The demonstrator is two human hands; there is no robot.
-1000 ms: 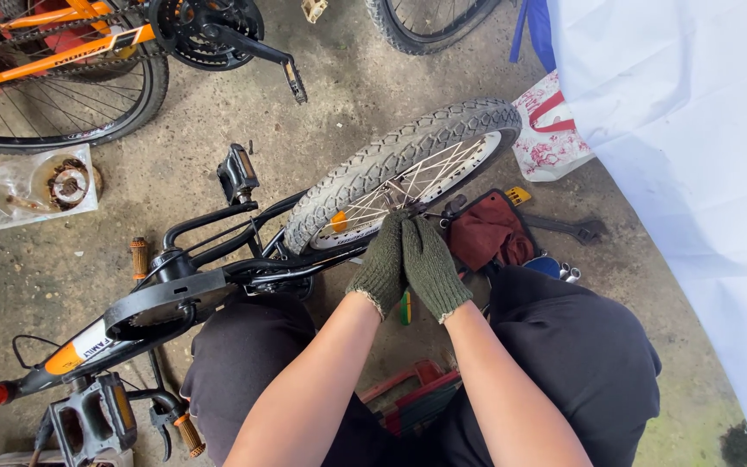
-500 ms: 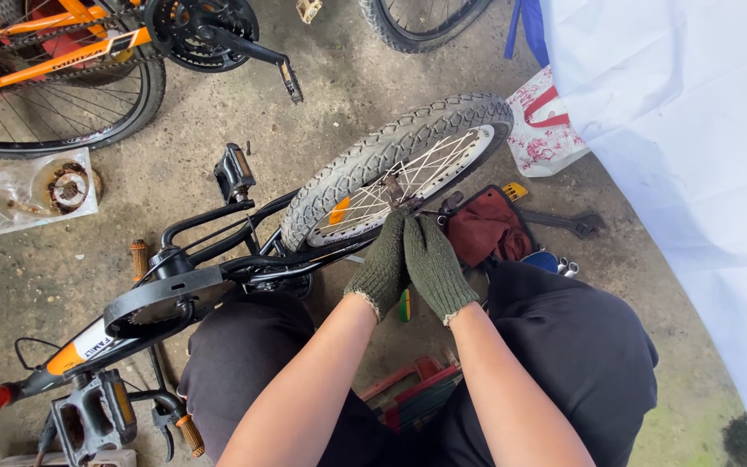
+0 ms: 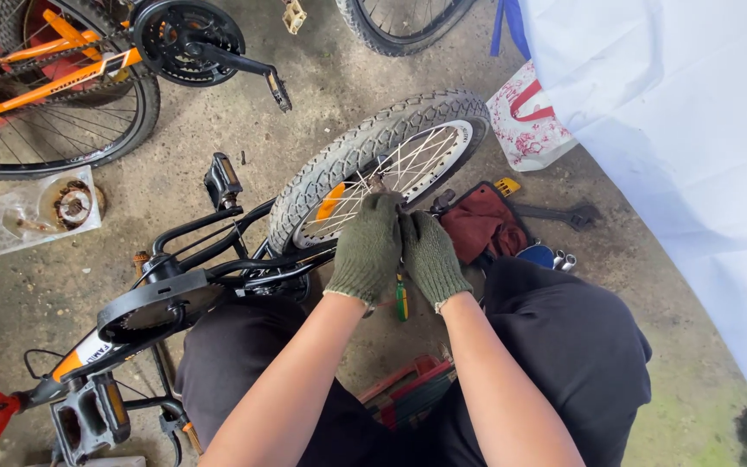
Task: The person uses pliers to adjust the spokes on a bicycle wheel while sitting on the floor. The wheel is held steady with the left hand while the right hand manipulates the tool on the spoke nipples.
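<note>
A small black bicycle lies on its side on the concrete floor, its rear wheel (image 3: 365, 156) with a knobby grey tyre and white rim in front of me. My left hand (image 3: 367, 249) and my right hand (image 3: 430, 257), both in green knit gloves, are pressed side by side at the wheel's hub and axle. Their fingers curl over the hub, and what they grip is hidden. A green-handled tool (image 3: 400, 300) shows just below the hands. The black chain guard (image 3: 153, 303) and a pedal (image 3: 222, 179) lie to the left.
An orange bicycle (image 3: 54, 69) stands at the top left. Another tyre (image 3: 395, 22) is at the top. A dark red cloth (image 3: 482, 227), a wrench (image 3: 564, 213) and a printed bag (image 3: 529, 121) lie right of the wheel. A white sheet (image 3: 685, 156) covers the right side.
Both hands stay together at the hub, shifting only slightly. The view has drifted a little.
</note>
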